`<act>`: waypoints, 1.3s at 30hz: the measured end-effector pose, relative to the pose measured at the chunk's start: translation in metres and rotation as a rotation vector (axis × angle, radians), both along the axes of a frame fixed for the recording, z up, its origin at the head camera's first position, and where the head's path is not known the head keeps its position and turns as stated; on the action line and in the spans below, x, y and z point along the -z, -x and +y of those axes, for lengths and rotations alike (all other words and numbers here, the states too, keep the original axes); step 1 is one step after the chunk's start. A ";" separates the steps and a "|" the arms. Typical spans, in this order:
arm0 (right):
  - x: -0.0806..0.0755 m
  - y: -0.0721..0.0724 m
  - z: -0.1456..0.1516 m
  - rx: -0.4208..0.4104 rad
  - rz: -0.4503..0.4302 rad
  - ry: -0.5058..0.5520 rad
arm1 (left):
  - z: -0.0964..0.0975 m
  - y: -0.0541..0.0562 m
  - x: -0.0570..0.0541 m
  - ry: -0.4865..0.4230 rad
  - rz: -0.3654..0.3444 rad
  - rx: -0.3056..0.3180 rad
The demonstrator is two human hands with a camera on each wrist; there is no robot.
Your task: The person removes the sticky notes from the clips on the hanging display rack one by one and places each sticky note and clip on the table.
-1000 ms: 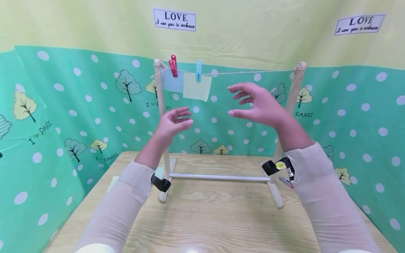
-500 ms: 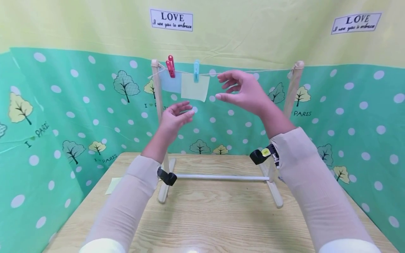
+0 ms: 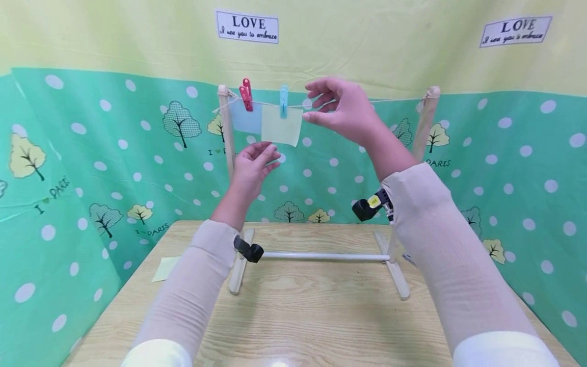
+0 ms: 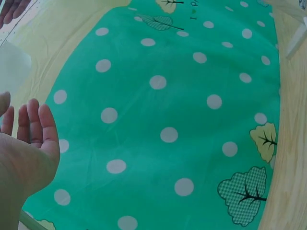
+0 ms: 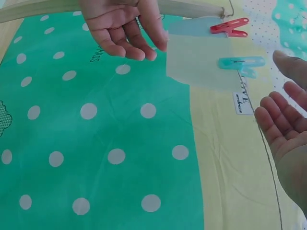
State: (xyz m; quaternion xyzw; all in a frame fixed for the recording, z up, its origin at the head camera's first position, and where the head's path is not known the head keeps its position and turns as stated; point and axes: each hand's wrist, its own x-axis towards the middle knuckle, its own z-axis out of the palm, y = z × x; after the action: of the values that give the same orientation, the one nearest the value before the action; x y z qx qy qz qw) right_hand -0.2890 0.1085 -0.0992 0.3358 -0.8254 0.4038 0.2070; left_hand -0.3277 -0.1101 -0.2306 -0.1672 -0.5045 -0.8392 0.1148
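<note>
A pale yellow sheet of paper (image 3: pixel 281 128) hangs from a string, held by a light blue clothespin (image 3: pixel 284 102). Beside it on the left, a light blue paper (image 3: pixel 247 117) hangs under a red clothespin (image 3: pixel 246 96). My left hand (image 3: pixel 252 165) is at the yellow sheet's lower left corner, fingers loosely extended; whether it touches the paper is unclear. Right of the blue clothespin, my right hand (image 3: pixel 344 109) is raised near the string, thumb and fingers apart with nothing between them. In the right wrist view both hands (image 5: pixel 124 26) flank the papers.
The string runs between two wooden posts (image 3: pixel 424 125) joined low down by a white rod (image 3: pixel 321 256). Another pale paper (image 3: pixel 165 268) lies on the wooden table (image 3: pixel 312 316) at left. A polka-dot curtain (image 3: pixel 330 178) hangs behind.
My right hand has moved left and up towards the blue clothespin. My left hand has risen slightly to the yellow paper's lower corner, its thumb and fingers closer together. The clothespins stay on the string.
</note>
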 end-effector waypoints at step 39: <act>0.007 0.023 -0.052 0.024 -0.168 0.262 | 0.001 0.004 -0.003 -0.105 0.033 -0.058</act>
State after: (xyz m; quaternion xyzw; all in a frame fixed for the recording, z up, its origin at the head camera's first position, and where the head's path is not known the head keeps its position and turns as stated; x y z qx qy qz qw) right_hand -0.3123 0.0570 -0.1065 0.2610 -0.7840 0.5323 0.1839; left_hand -0.3312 -0.1094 -0.2278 -0.1603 -0.4625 -0.8580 0.1559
